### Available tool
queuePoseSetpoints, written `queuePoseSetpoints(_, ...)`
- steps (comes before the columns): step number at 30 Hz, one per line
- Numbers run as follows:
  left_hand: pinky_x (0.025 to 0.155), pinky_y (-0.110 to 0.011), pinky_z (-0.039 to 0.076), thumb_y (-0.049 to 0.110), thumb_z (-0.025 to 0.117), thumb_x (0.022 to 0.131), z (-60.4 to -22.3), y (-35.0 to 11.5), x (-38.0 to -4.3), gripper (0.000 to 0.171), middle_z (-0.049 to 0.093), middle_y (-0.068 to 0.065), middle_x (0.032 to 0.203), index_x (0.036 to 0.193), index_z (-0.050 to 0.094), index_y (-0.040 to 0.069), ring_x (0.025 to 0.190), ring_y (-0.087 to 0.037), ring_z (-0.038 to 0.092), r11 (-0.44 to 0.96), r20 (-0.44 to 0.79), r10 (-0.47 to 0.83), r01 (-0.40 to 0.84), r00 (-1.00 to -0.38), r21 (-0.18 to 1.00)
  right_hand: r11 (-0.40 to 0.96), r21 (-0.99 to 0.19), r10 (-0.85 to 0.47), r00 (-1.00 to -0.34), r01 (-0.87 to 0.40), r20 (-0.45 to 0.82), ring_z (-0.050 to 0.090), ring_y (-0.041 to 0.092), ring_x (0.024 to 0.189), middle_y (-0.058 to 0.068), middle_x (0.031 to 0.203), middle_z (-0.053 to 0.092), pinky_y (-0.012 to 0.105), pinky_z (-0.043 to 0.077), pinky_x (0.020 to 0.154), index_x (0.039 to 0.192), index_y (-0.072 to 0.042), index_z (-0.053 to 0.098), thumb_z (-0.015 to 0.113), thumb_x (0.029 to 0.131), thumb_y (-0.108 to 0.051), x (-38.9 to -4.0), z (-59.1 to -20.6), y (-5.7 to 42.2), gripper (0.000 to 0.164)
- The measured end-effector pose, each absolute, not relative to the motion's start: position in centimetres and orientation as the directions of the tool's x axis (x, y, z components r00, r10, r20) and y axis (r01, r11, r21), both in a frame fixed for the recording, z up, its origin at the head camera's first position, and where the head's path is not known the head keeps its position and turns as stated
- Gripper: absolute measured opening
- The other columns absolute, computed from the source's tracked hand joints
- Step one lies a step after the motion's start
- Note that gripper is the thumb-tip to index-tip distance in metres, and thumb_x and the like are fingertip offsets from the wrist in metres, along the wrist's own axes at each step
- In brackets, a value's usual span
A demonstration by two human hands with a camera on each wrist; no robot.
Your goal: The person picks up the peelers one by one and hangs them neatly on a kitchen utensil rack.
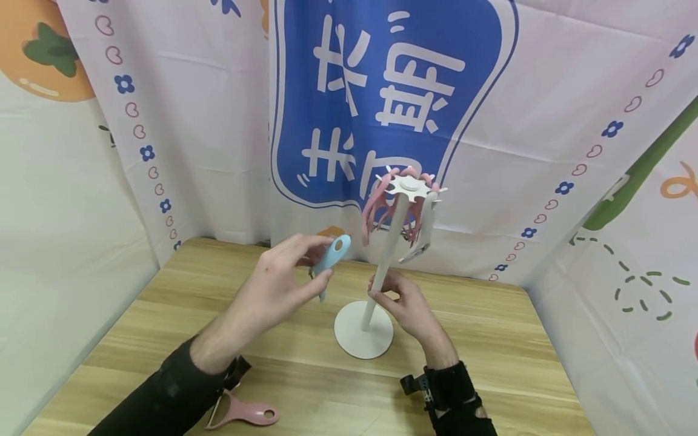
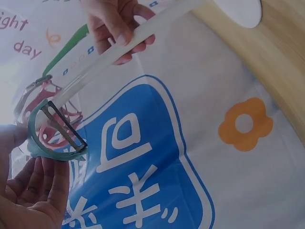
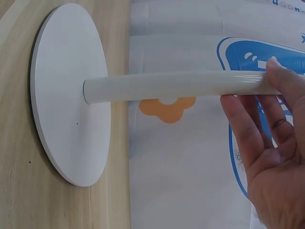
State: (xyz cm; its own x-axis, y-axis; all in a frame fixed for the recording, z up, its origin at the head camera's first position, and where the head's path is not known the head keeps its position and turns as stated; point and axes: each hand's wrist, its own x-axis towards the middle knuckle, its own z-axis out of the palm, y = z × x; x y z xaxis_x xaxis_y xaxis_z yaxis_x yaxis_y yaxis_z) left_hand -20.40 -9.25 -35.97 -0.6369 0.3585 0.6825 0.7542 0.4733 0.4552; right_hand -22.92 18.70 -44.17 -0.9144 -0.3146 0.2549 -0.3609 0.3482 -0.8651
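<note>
My left hand [image 1: 275,275] pinches the handle of a light blue peeler [image 1: 331,254] between thumb and fingers, with the handle's holed end up. In the left wrist view the peeler's curved head and metal blade [image 2: 64,128] show. My right hand [image 1: 410,306] grips the white pole [image 1: 389,245] of a stand, low down above its round base [image 1: 349,333]. Several pink peelers [image 1: 372,212] and a pale grey one [image 1: 428,221] hang from the notched disc [image 1: 410,186] at the top. The blue peeler is left of the pole, below the disc.
A pink peeler [image 1: 251,413] lies on the wooden table [image 1: 305,381] near the left forearm. Behind the table hangs a printed cloth [image 1: 218,139] with a blue panel, and more cloth encloses both sides.
</note>
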Motion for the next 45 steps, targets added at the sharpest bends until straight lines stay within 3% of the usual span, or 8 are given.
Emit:
queuePoseSetpoints(11, 0.087, -0.028, 0.058, 0.016, 0.079, 0.09, -34.5, -9.1, -20.8, 0.047, 0.065, 0.007, 0.115, 0.134, 0.063, 0.015, 0.104, -0.007, 0.064, 0.432, 0.729, 0.283, 0.762, -0.623, 0.483, 0.352, -0.85, -0.251, -0.915, -0.391, 0.317, 0.069, 0.027, 0.096, 0.008, 0.102, 0.072, 0.04, 0.062, 0.076, 0.112, -0.012, 0.068, 0.07, 0.097, -0.008, -22.5, -44.2, 17.2, 0.015)
queuePoseSetpoints(19, 0.087, -0.025, 0.058, 0.016, 0.078, 0.09, -33.8, -8.7, -21.1, 0.047, 0.065, 0.006, 0.117, 0.134, 0.063, 0.014, 0.103, -0.006, 0.065, 0.397, 0.759, 0.237, 0.773, -0.607, 0.495, 0.368, -0.837, -0.235, -0.911, -0.406, 0.338, 0.069, 0.026, 0.094, 0.005, 0.099, 0.072, 0.044, 0.061, 0.078, 0.11, -0.014, 0.067, 0.071, 0.096, -0.008, -22.2, -43.8, 16.7, 0.015)
queuePoseSetpoints(26, 0.085, -0.026, 0.058, 0.016, 0.078, 0.091, -32.9, -7.5, -21.0, 0.048, 0.065, 0.004, 0.121, 0.136, 0.062, 0.014, 0.103, -0.006, 0.064, 0.376, 0.773, 0.234, 0.788, -0.59, 0.488, 0.38, -0.827, -0.242, -0.907, -0.415, 0.344, 0.069, 0.028, 0.094, 0.007, 0.098, 0.072, 0.057, 0.055, 0.087, 0.109, -0.014, 0.067, 0.07, 0.097, -0.007, -23.0, -44.7, 16.9, 0.014)
queuePoseSetpoints(32, 0.082, -0.028, 0.059, 0.018, 0.078, 0.091, -32.3, -6.4, -20.8, 0.048, 0.064, 0.004, 0.122, 0.136, 0.062, 0.013, 0.102, -0.006, 0.063, 0.37, 0.783, 0.234, 0.798, -0.576, 0.476, 0.39, -0.826, -0.254, -0.909, -0.408, 0.33, 0.068, 0.025, 0.096, 0.005, 0.101, 0.071, 0.057, 0.054, 0.089, 0.112, -0.016, 0.066, 0.071, 0.098, -0.016, -24.4, -46.9, 17.5, 0.015)
queuePoseSetpoints(37, 0.082, -0.027, 0.059, 0.017, 0.077, 0.09, -31.8, -5.5, -20.7, 0.048, 0.064, 0.003, 0.122, 0.136, 0.062, 0.012, 0.101, -0.006, 0.063, 0.372, 0.793, 0.231, 0.804, -0.564, 0.464, 0.374, -0.841, -0.27, -0.913, -0.392, 0.305, 0.068, 0.018, 0.097, -0.001, 0.103, 0.071, 0.053, 0.057, 0.085, 0.113, -0.023, 0.067, 0.071, 0.098, -0.026, -24.5, -47.1, 17.8, 0.016)
queuePoseSetpoints(45, 0.078, -0.027, 0.059, 0.019, 0.077, 0.091, -31.2, -4.1, -20.8, 0.048, 0.064, 0.001, 0.115, 0.135, 0.062, 0.01, 0.099, -0.008, 0.062, 0.355, 0.802, 0.231, 0.815, -0.55, 0.457, 0.382, -0.848, -0.277, -0.921, -0.366, 0.273, 0.067, 0.018, 0.101, -0.003, 0.104, 0.071, 0.056, 0.055, 0.088, 0.117, -0.029, 0.066, 0.07, 0.099, -0.03, -24.5, -46.8, 18.0, 0.019)
